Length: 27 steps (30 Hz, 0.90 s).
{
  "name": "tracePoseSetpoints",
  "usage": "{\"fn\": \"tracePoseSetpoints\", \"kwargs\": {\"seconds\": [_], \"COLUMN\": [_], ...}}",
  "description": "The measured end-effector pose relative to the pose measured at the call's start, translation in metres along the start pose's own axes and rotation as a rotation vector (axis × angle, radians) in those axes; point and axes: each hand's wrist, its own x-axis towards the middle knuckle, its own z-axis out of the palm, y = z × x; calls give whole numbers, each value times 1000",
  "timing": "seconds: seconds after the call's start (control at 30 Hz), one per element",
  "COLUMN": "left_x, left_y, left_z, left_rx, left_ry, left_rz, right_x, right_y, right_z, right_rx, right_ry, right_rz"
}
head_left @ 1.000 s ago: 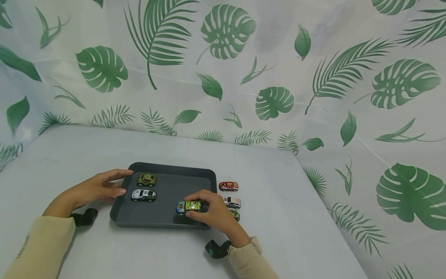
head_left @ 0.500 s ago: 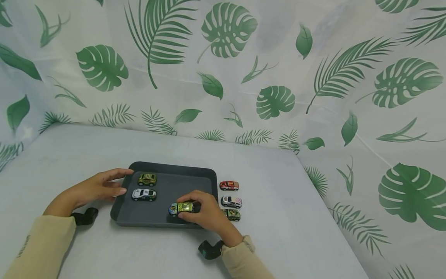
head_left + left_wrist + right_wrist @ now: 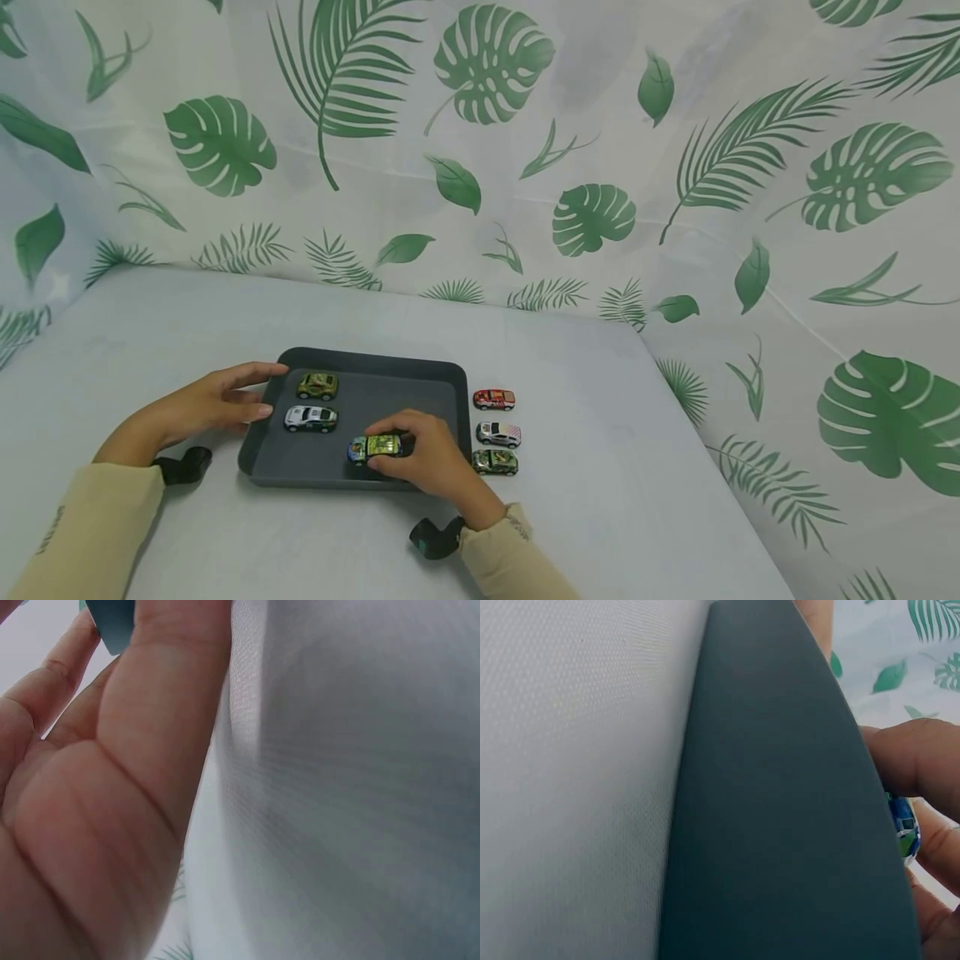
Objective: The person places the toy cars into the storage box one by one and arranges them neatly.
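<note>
A yellow-green toy car [image 3: 382, 447] is being pinched by the right hand [image 3: 429, 454] over the dark tray [image 3: 300, 462], nearer its front edge. The tray's left edge is being touched by the left hand [image 3: 198, 408], its fingers extended apart.

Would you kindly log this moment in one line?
left hand: at left rim of tray; right hand: pinches blue-green car over tray; in tray: olive car, white car; right of tray: red car, silver car, green car
</note>
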Motion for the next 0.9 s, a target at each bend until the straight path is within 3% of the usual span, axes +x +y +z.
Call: {"fn": "tracePoseSetpoints", "kwargs": {"seconds": [0.9], "left_x": [-1], "left_y": [3], "left_z": [-1], "left_rx": [3], "left_ry": [-5], "left_rz": [-22], "right_x": [19], "right_y": [-18], "right_z": [26], "right_rx": [-63], "right_ry": [-10], "right_rz": [116]}}
